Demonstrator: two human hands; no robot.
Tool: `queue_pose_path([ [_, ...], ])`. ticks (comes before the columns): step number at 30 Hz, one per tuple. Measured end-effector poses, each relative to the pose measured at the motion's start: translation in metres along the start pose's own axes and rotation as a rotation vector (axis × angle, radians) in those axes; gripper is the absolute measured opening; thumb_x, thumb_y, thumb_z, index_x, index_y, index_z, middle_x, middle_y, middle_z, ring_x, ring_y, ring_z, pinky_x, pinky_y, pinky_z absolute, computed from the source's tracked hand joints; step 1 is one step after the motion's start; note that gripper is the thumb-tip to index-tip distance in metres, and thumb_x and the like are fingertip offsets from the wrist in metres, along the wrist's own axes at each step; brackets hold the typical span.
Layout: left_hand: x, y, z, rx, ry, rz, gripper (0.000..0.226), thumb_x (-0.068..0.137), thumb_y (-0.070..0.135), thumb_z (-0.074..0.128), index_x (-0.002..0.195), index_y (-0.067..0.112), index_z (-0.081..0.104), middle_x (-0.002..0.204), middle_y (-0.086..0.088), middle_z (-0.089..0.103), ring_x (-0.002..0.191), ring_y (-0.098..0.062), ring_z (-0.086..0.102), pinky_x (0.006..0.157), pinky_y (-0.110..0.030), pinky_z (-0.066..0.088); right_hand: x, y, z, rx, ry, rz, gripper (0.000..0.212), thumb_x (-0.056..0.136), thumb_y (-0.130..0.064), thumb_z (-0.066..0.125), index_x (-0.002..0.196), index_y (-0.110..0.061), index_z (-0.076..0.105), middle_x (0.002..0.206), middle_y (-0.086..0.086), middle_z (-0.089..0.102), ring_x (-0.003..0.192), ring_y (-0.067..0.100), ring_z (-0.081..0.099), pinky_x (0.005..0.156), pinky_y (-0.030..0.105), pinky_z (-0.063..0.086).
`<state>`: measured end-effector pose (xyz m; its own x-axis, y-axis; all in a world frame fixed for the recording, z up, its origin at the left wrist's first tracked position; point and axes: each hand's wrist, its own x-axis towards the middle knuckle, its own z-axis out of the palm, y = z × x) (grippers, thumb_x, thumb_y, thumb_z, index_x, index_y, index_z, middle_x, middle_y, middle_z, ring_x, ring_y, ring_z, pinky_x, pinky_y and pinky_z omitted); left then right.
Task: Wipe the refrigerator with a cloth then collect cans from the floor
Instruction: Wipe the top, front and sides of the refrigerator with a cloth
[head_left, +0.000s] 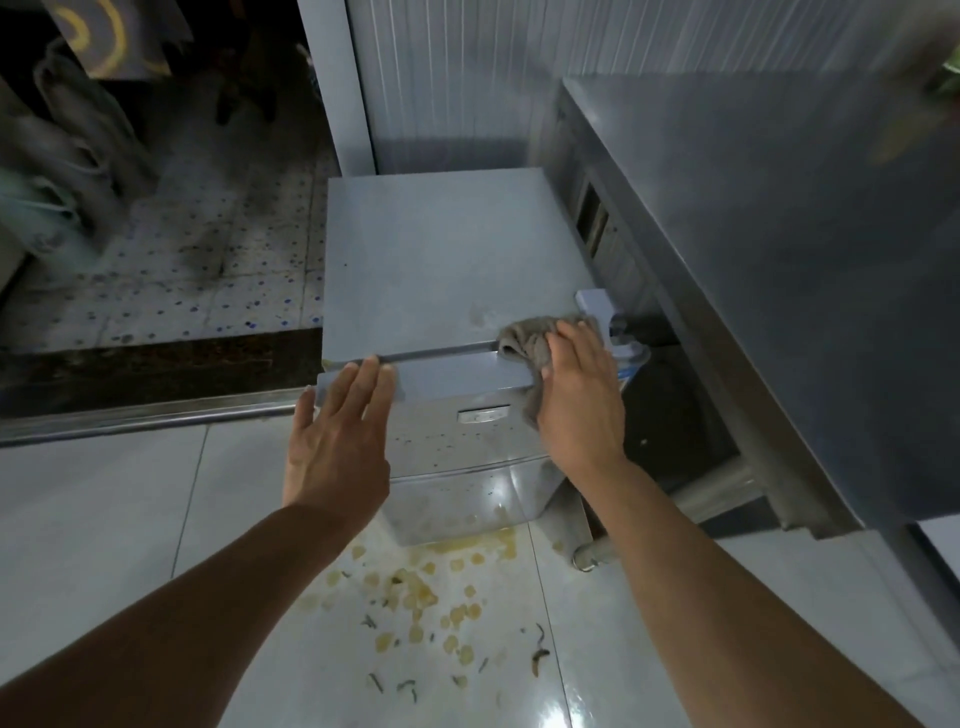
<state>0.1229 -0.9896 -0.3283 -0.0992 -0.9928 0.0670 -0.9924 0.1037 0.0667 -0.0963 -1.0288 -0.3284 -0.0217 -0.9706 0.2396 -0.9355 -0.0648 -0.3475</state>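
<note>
Wiping step underway: the right hand (576, 395) presses the cloth (524, 345) onto the refrigerator (441, 270) top's near right corner, left hand (337, 441) flat and empty, leftward sweep probably next.

two bare forearms and hands (337, 441), no sleeves, gloves, rings or watch showing.

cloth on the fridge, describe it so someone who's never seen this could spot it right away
Find the small grey refrigerator standing on the floor beside the steel table. At its front right top corner, the right hand presses a crumpled grey-brown cloth that drapes over the door's top edge. It is the only soft, wrinkled thing on the smooth top; the left hand is bare.
</note>
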Motion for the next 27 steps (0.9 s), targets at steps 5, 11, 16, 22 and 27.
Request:
queue_pose_path([
  [5,0.001,-0.003,-0.001,0.008,0.03,0.027,0.088,0.064,-0.003,0.06,0.145,0.016,0.029,0.153,-0.004,0.029,0.142,-0.021,0.024,0.113,-0.048,0.017,-0.029,0.013,0.002,0.028,0.127,-0.013,0.05,0.087,-0.016,0.047,0.135,-0.002,0.045,0.15,0.014,0.034,0.143,0.029,0.022,0.114,0.046,0.03],
  [11,-0.001,-0.005,0.01,-0.002,0.076,0.062,0.088,0.057,-0.005,0.061,0.14,0.009,0.035,0.146,-0.01,0.038,0.136,-0.027,0.032,0.107,-0.048,0.031,-0.014,0.029,0.007,0.283,0.294,0.32,0.054,0.093,-0.008,0.047,0.144,-0.007,0.031,0.157,0.01,0.017,0.143,0.027,0.023,0.111,0.041,0.036],
  [16,0.0,-0.004,0.013,-0.03,0.096,0.059,0.087,0.058,-0.006,0.062,0.14,0.007,0.035,0.146,-0.011,0.037,0.137,-0.028,0.03,0.108,-0.048,0.03,-0.013,-0.001,0.03,0.435,0.397,0.436,0.064,0.096,-0.007,0.04,0.151,-0.016,0.008,0.158,0.012,-0.009,0.146,0.029,0.01,0.114,0.038,0.031],
  [22,-0.003,-0.005,0.003,-0.088,0.045,0.058,0.088,0.064,-0.002,0.066,0.143,0.009,0.031,0.152,-0.008,0.03,0.142,-0.024,0.022,0.114,-0.045,0.023,-0.047,-0.074,0.067,0.476,0.325,0.299,0.08,0.092,-0.005,0.049,0.148,-0.023,-0.006,0.153,0.009,-0.029,0.145,0.028,-0.015,0.116,0.032,0.025],
  [27,-0.01,-0.028,-0.007,-0.19,0.074,0.068,0.074,0.065,-0.001,0.071,0.134,0.007,0.044,0.149,-0.011,0.034,0.137,-0.026,0.03,0.111,-0.042,0.026,-0.028,-0.019,0.043,0.492,0.31,0.402,0.084,0.088,0.0,0.054,0.151,-0.017,0.002,0.156,0.018,-0.017,0.145,0.034,0.005,0.117,0.036,0.024],
])
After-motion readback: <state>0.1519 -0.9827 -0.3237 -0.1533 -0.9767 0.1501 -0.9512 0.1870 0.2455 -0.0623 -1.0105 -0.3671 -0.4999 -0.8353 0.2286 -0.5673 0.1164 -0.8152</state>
